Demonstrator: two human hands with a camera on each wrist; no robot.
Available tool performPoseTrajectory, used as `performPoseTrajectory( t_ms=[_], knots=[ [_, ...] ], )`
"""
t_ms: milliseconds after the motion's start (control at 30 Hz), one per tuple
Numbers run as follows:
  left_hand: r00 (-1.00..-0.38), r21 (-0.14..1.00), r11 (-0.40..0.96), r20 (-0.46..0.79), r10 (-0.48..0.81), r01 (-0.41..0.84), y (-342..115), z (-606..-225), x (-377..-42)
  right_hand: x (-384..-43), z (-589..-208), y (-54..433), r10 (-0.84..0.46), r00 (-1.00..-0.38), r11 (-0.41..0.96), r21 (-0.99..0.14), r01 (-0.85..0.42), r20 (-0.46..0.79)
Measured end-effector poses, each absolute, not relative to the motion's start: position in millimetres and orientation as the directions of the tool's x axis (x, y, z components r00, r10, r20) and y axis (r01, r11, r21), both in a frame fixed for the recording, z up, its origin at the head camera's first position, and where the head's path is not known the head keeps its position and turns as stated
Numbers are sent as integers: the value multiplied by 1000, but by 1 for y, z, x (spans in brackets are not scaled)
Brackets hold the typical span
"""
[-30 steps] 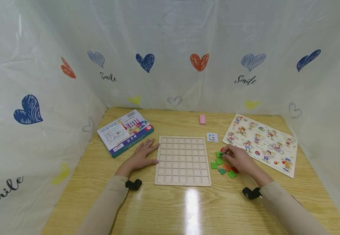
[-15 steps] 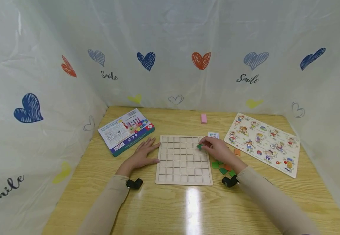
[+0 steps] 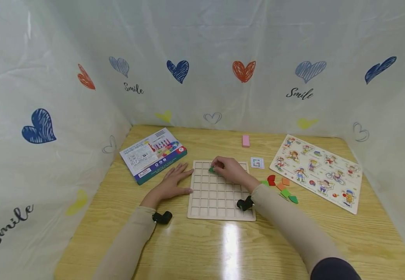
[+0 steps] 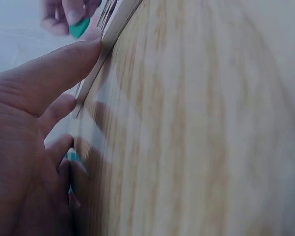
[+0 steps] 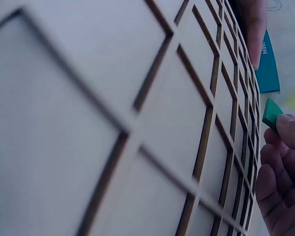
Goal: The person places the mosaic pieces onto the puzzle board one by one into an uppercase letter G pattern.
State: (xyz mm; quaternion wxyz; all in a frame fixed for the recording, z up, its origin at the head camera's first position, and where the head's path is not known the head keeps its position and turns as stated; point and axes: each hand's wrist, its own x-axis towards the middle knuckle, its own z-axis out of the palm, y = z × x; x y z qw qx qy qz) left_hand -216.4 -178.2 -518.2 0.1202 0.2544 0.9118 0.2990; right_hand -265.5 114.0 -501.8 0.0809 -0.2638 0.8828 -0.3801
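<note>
A pale wooden board with a grid of square recesses (image 3: 204, 194) lies flat on the table. My right hand (image 3: 231, 170) pinches a small dark green tile (image 5: 272, 114) between thumb and fingertips, over the board's upper part. In the right wrist view the tile shows a curved edge and appears held above the grid. My left hand (image 3: 170, 182) lies spread on the table, its thumb and a fingertip at the board's left edge. Right of the board lie loose tiles: red ones (image 3: 271, 179), orange ones (image 3: 285, 181) and green ones (image 3: 285, 193), partly hidden by the right forearm.
A printed box (image 3: 153, 155) lies at the back left. Beyond the grid board's right corner are a small pattern card (image 3: 257, 163) and a pink block (image 3: 246, 141). A picture puzzle board with figures (image 3: 302, 165) lies slanted at the right. A hanging sheet surrounds the table.
My right hand has moved left from the loose tiles to above the grid board, carrying the green tile. The left hand stays at the board's left edge.
</note>
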Motion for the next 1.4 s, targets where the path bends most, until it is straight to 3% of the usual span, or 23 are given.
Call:
performPoseTrajectory(
  t_ms=[467, 767, 1133, 1400],
  knots=[
    [-838, 570, 718, -90, 538, 400, -174, -520, -221, -274, -502, 94, -578, -816, 622, -649, -437, -4],
    [-839, 574, 713, -79, 538, 403, -175, -520, -221, -272, -502, 94, -625, -780, 624, -580, -524, 31],
    [-840, 583, 709, -81, 536, 397, -176, -522, -218, -266, -503, 103, -593, -805, 613, -645, -456, 6],
    [-842, 589, 703, -68, 535, 399, -178, -521, -217, -261, -499, 139, -576, -816, 590, -665, -457, 50]
  ],
)
